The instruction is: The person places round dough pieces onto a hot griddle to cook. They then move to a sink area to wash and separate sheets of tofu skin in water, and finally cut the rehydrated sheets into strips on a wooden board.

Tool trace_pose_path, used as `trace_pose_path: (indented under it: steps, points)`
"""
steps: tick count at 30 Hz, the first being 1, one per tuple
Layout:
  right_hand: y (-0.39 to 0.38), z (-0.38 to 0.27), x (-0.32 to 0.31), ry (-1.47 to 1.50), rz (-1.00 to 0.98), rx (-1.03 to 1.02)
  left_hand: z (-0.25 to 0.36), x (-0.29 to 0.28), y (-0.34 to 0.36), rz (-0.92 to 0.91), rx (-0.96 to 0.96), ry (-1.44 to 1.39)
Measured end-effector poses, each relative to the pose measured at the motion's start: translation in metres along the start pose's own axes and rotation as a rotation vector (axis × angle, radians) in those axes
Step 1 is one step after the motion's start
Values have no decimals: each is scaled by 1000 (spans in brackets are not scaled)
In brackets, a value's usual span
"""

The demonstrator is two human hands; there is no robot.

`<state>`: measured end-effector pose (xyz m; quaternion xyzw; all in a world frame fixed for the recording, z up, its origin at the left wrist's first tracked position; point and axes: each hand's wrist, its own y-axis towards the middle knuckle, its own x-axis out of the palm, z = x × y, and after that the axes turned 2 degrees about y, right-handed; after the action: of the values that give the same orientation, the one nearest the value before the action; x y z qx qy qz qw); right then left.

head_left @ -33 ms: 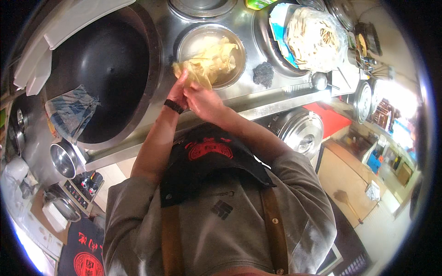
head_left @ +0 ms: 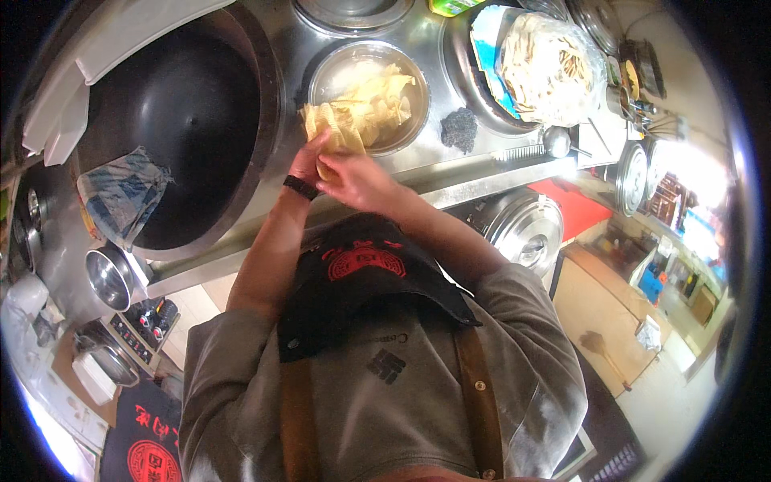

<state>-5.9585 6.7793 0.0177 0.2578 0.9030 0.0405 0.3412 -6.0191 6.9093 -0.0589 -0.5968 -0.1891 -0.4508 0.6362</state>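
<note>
A thin, pale yellow sheet that looks like tofu skin (head_left: 334, 128) is bunched between my hands, over the near left rim of a round metal bowl (head_left: 418, 122). Its surface has a fine woven pattern. My left hand (head_left: 310, 158) grips it from the left, thumb along its edge. Beside it, almost touching, my right hand (head_left: 353, 181) has its fingers closed on the sheet's lower end. More crumpled yellow pieces (head_left: 385, 100) lie in the bowl. My fingertips are partly hidden by the sheet.
A large black wok (head_left: 189, 120) fills the left, a blue checked cloth (head_left: 124, 193) on its rim. Right of the bowl lies a dark scouring pad (head_left: 458, 130); beyond it sits a clear bag of pale strips (head_left: 550, 68). A lidded steel pot (head_left: 526, 233) stands below the counter edge.
My hands have shifted slightly. The sheet between them is turned, so more of its patterned face shows. My right hand sits a little lower.
</note>
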Motion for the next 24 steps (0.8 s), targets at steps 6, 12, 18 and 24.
trace_pose_path:
  steps: [6,12,18,24]
  points:
    - [20,94,-18,-218,87,688,8,-22,-18,149,35,131]
    - [18,147,27,-348,40,621,18,-16,-26,162,-27,94]
    - [6,159,-31,726,602,1014,23,1,-25,212,-87,92]
    - [44,67,-87,361,162,782,5,-5,1,78,-107,34]
